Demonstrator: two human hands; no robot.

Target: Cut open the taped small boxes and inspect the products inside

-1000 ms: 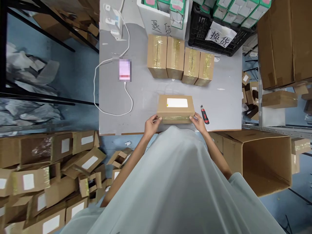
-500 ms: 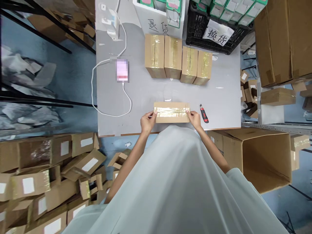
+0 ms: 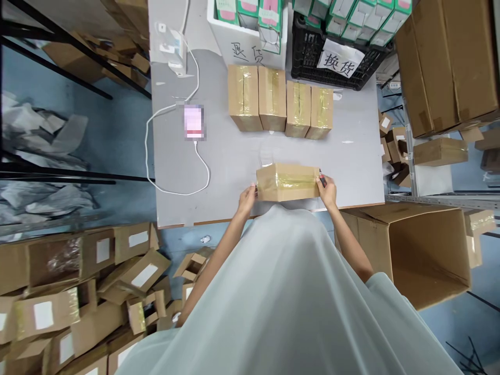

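Note:
A small cardboard box [image 3: 299, 182], sealed along its top with shiny tape, is between my two hands at the front of the table. It sits turned a little, so its left end shows. My left hand [image 3: 247, 200] has its fingers closed at the box's left end. At the right end, my right hand [image 3: 328, 192] is closed with the thumb against the box. A red and black utility knife [image 3: 322, 179] shows beside the right fingers, its lower part covered by the hand; I cannot tell whether the fingers hold it.
Several taped boxes [image 3: 270, 99] stand in a row behind. Further back are a white bin [image 3: 246, 52] and a black crate [image 3: 308, 57] with green-and-white packs. A phone [image 3: 194, 122] on a white cable lies left. A large open carton [image 3: 367, 245] stands beyond the front right edge.
The box has shifted right and turned, showing its left end. Both hands moved right with it, and my right hand now partly covers the knife. The whole view has shifted slightly.

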